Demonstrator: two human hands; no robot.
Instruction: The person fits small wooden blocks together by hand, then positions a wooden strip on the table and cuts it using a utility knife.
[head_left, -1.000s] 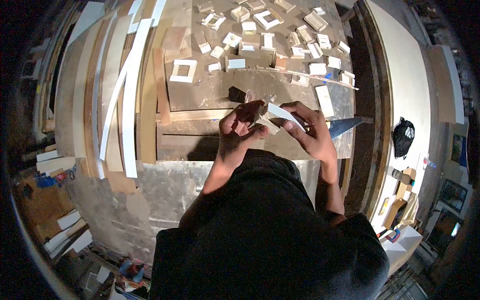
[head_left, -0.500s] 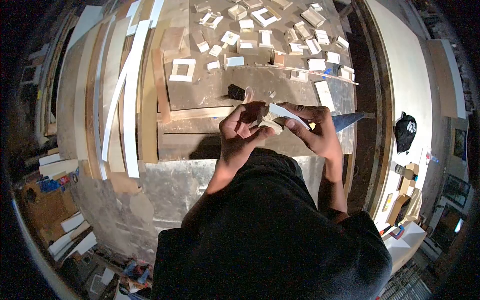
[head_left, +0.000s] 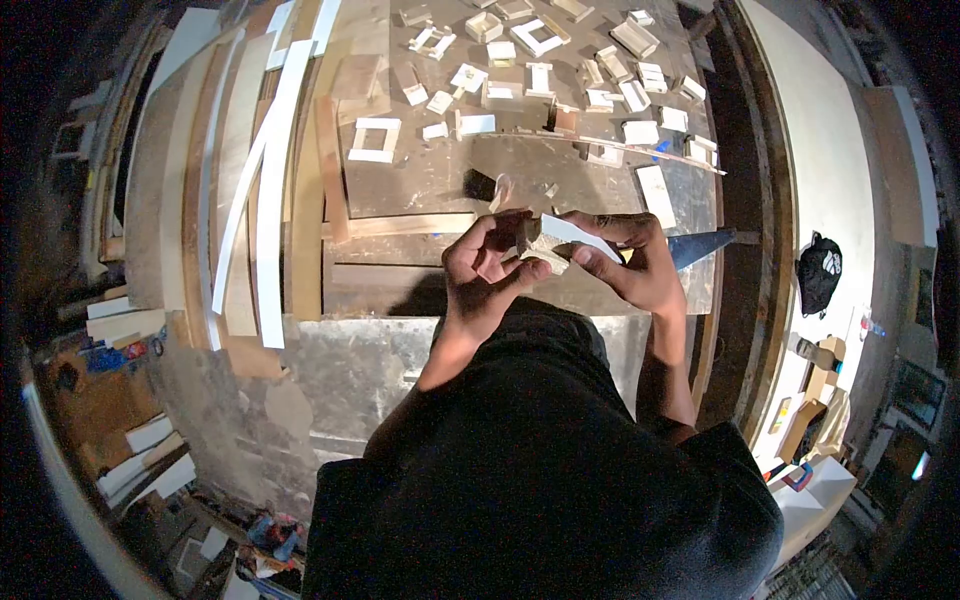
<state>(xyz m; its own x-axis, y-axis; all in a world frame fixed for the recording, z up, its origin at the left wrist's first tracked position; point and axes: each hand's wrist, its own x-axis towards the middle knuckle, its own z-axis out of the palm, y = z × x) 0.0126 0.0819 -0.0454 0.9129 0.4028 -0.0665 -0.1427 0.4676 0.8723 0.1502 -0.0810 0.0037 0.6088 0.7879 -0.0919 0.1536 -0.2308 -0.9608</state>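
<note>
Above the near edge of the wooden table, my left hand is closed round a small wooden piece. My right hand pinches a white-faced wooden strip between thumb and fingers. The strip's left end touches the small piece, and whether the two are joined I cannot tell. Just beyond my left hand lies a small dark block. The blade of a handsaw lies to the right of my right hand.
Several small wooden frames and blocks are spread over the far part of the table. Long wooden strips lie at the left. A thin stick crosses behind my hands. On the pale right-hand surface rests a black bag.
Both hands keep hold of the pieces, with the strip tilted slightly differently and drawn a little closer over the small piece. The view has shifted slightly.
</note>
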